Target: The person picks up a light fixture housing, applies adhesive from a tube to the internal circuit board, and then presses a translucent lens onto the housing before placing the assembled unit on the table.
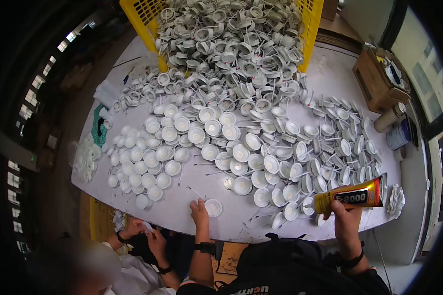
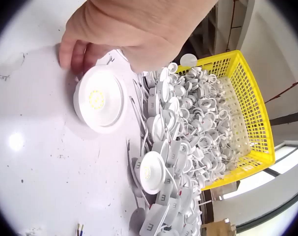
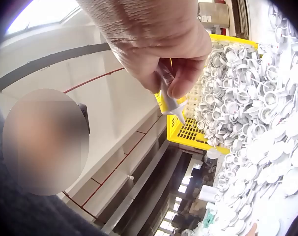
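Observation:
My left hand (image 1: 199, 214) is low over the table's front, its fingers at the rim of a round white downlight (image 1: 213, 207). In the left wrist view the fingers (image 2: 68, 51) curl down against the edge of that downlight (image 2: 100, 98), whose ring of small yellow LED dots faces up. A thin wire sticks out beyond the hand in the head view. On the right, my right hand (image 1: 347, 223) grips a yellow and black glue tube (image 1: 352, 196) marked 8000, its nozzle pointing left. The right wrist view shows its pale nozzle (image 3: 177, 112) below the fingers.
Many white downlights (image 1: 211, 127) with wires cover the table (image 1: 206, 179). Behind them a yellow crate (image 1: 312, 34) spills more. A cardboard box (image 1: 379, 78) and a blue-labelled can (image 1: 397, 135) stand on the right. Another person's hands (image 1: 155, 241) work at lower left.

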Available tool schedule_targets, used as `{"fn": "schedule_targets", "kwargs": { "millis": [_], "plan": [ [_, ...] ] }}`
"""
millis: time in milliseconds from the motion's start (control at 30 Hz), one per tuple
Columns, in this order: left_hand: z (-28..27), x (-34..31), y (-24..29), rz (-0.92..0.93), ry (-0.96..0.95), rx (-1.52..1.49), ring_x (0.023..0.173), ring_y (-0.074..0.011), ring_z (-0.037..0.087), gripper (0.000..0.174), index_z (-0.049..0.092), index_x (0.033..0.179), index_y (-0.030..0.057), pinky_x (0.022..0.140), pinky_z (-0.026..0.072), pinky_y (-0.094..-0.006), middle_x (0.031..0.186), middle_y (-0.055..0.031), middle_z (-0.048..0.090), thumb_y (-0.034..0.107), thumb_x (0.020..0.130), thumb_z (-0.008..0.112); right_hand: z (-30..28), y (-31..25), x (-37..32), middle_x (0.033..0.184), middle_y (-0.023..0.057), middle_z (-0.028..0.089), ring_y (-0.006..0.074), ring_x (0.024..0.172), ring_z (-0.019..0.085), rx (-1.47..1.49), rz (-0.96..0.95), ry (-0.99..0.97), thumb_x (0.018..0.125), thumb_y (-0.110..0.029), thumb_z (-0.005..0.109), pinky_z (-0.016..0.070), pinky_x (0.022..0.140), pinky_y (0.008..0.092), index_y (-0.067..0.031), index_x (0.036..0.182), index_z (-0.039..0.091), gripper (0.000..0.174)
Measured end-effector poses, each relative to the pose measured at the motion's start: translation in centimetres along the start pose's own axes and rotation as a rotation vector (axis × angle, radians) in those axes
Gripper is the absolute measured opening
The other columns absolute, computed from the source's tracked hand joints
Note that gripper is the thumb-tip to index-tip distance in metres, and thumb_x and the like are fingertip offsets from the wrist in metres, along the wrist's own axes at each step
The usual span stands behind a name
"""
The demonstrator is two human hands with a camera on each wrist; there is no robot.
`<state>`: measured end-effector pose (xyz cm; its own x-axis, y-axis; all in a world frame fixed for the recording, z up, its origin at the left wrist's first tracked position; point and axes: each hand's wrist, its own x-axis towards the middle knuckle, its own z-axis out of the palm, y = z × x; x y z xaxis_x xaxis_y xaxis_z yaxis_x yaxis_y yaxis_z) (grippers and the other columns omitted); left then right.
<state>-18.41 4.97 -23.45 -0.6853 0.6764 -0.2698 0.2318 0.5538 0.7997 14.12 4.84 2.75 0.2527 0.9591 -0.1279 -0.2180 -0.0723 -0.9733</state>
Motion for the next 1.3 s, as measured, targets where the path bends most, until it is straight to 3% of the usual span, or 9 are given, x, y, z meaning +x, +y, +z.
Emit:
{"fn": "schedule_targets", "kwargs": {
  "millis": [100, 167, 233, 500, 667, 767, 1033, 1233, 1300],
  "plan": [
    [0.1, -0.5, 3.3, 0.342, 0.37, 0.558, 0.082, -0.0256, 0.048, 0.041, 0.047, 0.097, -0.0025, 0.073, 0.0377, -0.033, 0.091, -0.0174, 0.05, 0.034, 0.08, 0.041, -0.2, -0.1, 0.5, 0.065, 0.0085, 0.051, 0.0147, 0.049, 0.05, 0.006, 0.003, 0.0, 0.067, -0.01, 0.061, 0.0421, 0.044, 0.0247, 0.0032, 0.087, 0.045, 0.029],
    [1.5, -1.0, 7.1, 0.47, 0.058, -0.024, 0.066, -0.0178, 0.051, 0.031, 0.049, 0.096, -0.0002, 0.06, 0.0419, -0.0283, 0.076, -0.0125, 0.051, 0.025, 0.079, 0.047, -0.4, 0.0, 0.8, 0.064, 0.0081, 0.051, 0.0144, 0.048, 0.05, -0.002, 0.008, -0.01, 0.068, -0.013, 0.062, 0.0415, 0.044, 0.0246, 0.003, 0.087, 0.045, 0.03],
    [3.9, -0.3, 9.5, 0.019, -0.377, -0.311, 0.049, -0.011, 0.048, 0.024, 0.051, 0.089, -0.0023, 0.043, 0.0392, -0.0227, 0.062, -0.0074, 0.051, 0.019, 0.077, 0.051, -0.5, 0.1, 1.2, 0.064, 0.008, 0.051, 0.0142, 0.048, 0.05, -0.011, 0.03, -0.001, 0.068, -0.013, 0.061, 0.0413, 0.045, 0.0244, 0.0028, 0.087, 0.045, 0.03],
    [12.6, 4.0, 12.2, 0.117, -0.272, 0.004, 0.032, -0.0081, 0.037, 0.035, 0.054, 0.064, 0.0008, 0.028, 0.0281, -0.022, 0.043, -0.0009, 0.041, 0.035, 0.07, 0.056, -2.3, 0.3, 2.2, 0.07, 0.0072, 0.048, 0.0151, 0.051, 0.049, -0.039, 0.052, 0.007, 0.067, -0.019, 0.062, 0.041, 0.039, 0.0246, 0.0013, 0.09, 0.044, 0.036],
    [14.1, 5.7, 11.7, 0.257, -0.154, 0.213, 0.034, -0.0155, 0.044, 0.041, 0.053, 0.052, -0.001, 0.033, 0.0335, -0.0285, 0.044, -0.0069, 0.047, 0.036, 0.068, 0.056, -3.0, 0.3, 2.4, 0.066, 0.0089, 0.052, 0.0146, 0.05, 0.051, 0.048, 0.054, 0.055, 0.069, -0.009, 0.059, 0.0426, 0.046, 0.0252, 0.0035, 0.088, 0.046, 0.026],
    [13.0, 4.8, 14.1, 0.085, -0.256, 0.414, 0.076, -0.0326, 0.055, 0.04, 0.058, 0.078, 0.0, 0.066, 0.0418, -0.0391, 0.076, -0.0178, 0.058, 0.037, 0.065, 0.051, -3.7, 0.1, 2.6, 0.064, 0.0081, 0.052, 0.0142, 0.05, 0.051, 0.063, 0.043, 0.041, 0.069, -0.009, 0.059, 0.0425, 0.046, 0.0249, 0.0033, 0.088, 0.046, 0.027],
    [8.1, 0.2, 17.1, 0.201, -0.186, 0.356, 0.068, -0.0303, 0.056, 0.036, 0.054, 0.075, -0.0029, 0.063, 0.0431, -0.0366, 0.073, -0.0177, 0.057, 0.032, 0.068, 0.048, -4.7, -0.5, 1.9, 0.063, 0.0076, 0.052, 0.0136, 0.05, 0.05, 0.095, 0.033, 0.004, 0.068, -0.01, 0.06, 0.0423, 0.046, 0.0245, 0.0029, 0.087, 0.046, 0.026],
    [2.2, -7.7, 18.7, 0.064, -0.432, -0.462, 0.072, -0.0212, 0.056, 0.031, 0.045, 0.094, -0.0033, 0.058, 0.0468, -0.0251, 0.088, -0.0163, 0.053, 0.02, 0.074, 0.045, -5.2, -1.3, 0.8, 0.068, 0.0089, 0.051, 0.0141, 0.05, 0.051, 0.112, -0.01, -0.081, 0.068, -0.009, 0.059, 0.0431, 0.046, 0.025, 0.003, 0.086, 0.046, 0.025],
    [-0.2, -10.4, 20.0, -0.214, -0.707, -0.879, 0.076, -0.0242, 0.055, 0.035, 0.04, 0.102, -0.003, 0.06, 0.047, -0.0276, 0.096, -0.0198, 0.051, 0.017, 0.074, 0.044, -5.4, -1.6, 0.3, 0.069, 0.0093, 0.05, 0.0143, 0.051, 0.051, 0.123, -0.005, -0.092, 0.068, -0.009, 0.059, 0.0435, 0.045, 0.0251, 0.0032, 0.086, 0.046, 0.025]
  ]
}}
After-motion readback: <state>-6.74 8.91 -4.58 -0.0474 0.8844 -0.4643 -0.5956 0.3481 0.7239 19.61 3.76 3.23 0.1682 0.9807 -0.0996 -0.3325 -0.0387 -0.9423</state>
